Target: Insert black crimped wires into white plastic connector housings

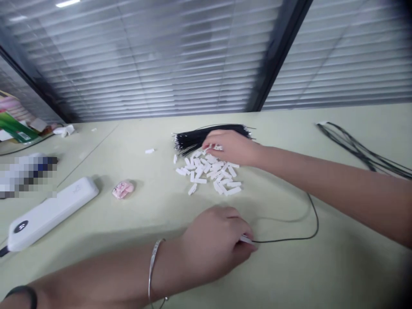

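My left hand (220,240) is closed around a small white plastic connector piece (247,239) near the front of the table. From its end a thin black wire (283,240) runs right and loops back under my right forearm. My right hand (230,146) reaches over the far side of a heap of similar white connector pieces (209,171). Its fingers are curled together, with white connector pieces (217,147) showing at the fingertips. Just behind it lies a thick bundle of black wires (193,138) with bare-looking silvery ends, partly covered by the hand.
A white power bank (54,214) and a small pink case (122,189) lie at left. Black cables (357,148) stretch along the right. A green packet (17,128) and crumpled tissue (64,131) sit far left. Window blinds (161,56) rise behind the table (128,231).
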Demonstrator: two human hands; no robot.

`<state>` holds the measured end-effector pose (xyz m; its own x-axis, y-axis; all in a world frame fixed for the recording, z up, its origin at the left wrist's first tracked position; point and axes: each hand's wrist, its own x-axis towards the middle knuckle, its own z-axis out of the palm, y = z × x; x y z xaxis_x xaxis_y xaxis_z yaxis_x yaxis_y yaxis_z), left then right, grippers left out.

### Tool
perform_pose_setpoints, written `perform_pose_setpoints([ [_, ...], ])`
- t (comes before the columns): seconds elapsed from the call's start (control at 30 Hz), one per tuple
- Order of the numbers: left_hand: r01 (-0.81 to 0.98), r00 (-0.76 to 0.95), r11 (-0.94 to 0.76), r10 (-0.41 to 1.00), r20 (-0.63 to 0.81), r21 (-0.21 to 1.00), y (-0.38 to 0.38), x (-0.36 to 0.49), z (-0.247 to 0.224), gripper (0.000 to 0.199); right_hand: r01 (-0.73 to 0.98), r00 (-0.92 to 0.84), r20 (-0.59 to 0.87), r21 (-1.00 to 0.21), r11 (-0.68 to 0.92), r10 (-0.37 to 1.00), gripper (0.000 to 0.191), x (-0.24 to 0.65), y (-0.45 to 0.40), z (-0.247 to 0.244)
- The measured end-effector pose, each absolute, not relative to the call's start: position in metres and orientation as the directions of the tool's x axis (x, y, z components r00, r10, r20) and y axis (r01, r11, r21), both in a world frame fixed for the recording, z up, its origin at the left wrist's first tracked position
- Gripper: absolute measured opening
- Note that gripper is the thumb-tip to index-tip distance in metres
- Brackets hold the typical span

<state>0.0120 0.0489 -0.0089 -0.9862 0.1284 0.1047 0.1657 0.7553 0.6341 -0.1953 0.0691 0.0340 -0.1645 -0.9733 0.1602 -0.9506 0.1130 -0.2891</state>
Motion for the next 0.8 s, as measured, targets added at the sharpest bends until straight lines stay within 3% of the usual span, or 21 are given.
perform_pose_setpoints([
  [0.13, 0.197, -0.98, 0.751, 0.166, 0.108, 0.63, 0.047, 0.012, -0.01, 0.009, -0.965, -0.104, 0.058, -0.248, 0.087, -0.993, 0.018, -0.193, 0.021, 0.023],
  [0.4, 0.251, -0.968, 0.733, 0.188, 0.165, 0.633, 0.045, 0.012, -0.016, 0.006, -0.97, -0.103, -0.167, -0.202, 0.137, -0.981, 0.025, -0.193, 0.01, 0.034],
  [0.67, 0.275, -0.962, 0.733, 0.21, 0.178, 0.623, 0.044, 0.011, -0.015, 0.006, -0.981, 0.017, -0.228, -0.191, 0.028, -0.974, 0.024, -0.2, -0.006, 0.042],
  [0.8, 0.261, -0.965, 0.735, 0.195, 0.173, 0.626, 0.044, 0.012, -0.014, 0.005, -0.982, 0.052, -0.163, -0.189, -0.02, -0.985, 0.022, -0.203, -0.006, 0.04],
])
